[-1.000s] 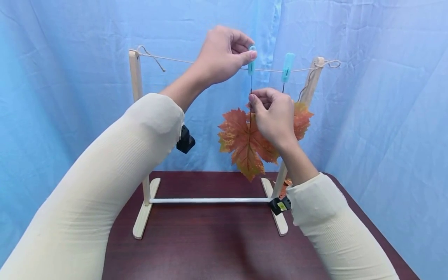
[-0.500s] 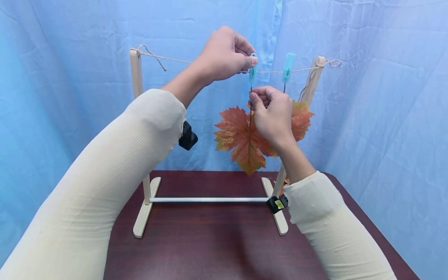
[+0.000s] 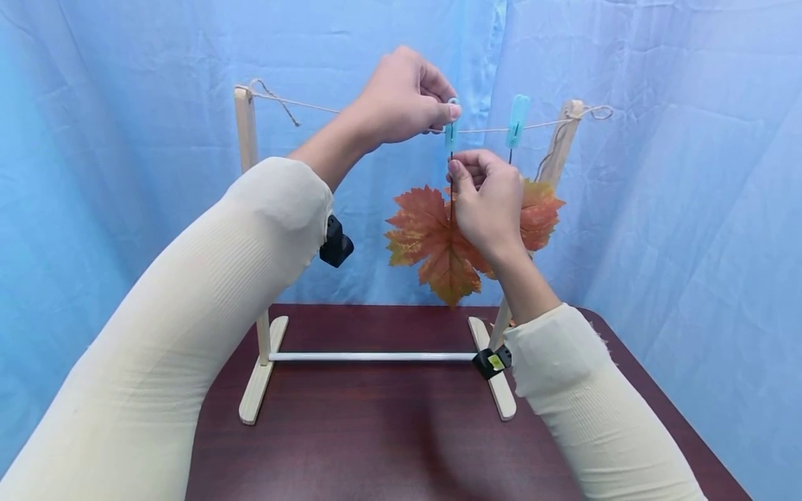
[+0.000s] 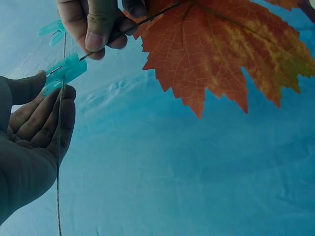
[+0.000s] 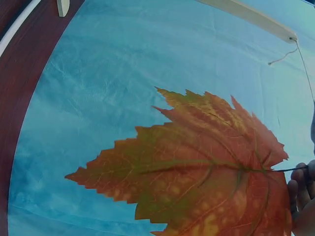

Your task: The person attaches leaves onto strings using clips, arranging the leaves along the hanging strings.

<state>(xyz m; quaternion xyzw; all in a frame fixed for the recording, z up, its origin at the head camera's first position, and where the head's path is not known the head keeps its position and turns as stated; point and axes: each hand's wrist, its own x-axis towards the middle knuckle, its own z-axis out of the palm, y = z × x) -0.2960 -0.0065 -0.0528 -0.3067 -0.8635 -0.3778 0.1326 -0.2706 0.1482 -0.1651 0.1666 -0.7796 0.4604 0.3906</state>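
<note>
My left hand (image 3: 404,101) pinches a light blue clothespin (image 3: 451,138) by its upper end, thumb on the near side. The clothespin sits upright across the string (image 3: 482,130). Just below it, my right hand (image 3: 491,202) pinches the thin dark stem (image 3: 452,202) of an orange-red artificial maple leaf (image 3: 429,233) between thumb and forefinger. In the left wrist view the stem's tip reaches the jaws of the clothespin (image 4: 66,73). The leaf hangs tip down, partly behind my right hand, and fills much of the right wrist view.
A second blue clothespin (image 3: 518,122) on the string holds another autumn leaf (image 3: 544,216), partly hidden by my right hand. The string runs between two wooden posts (image 3: 246,132), joined low down by a white rod (image 3: 376,356). The stand rests on a dark red table (image 3: 351,445) before blue curtains.
My left hand has come down slightly with the clothespin, and the string dips a little lower there. My right hand and the maple leaf have risen slightly, narrowing the gap between the hands.
</note>
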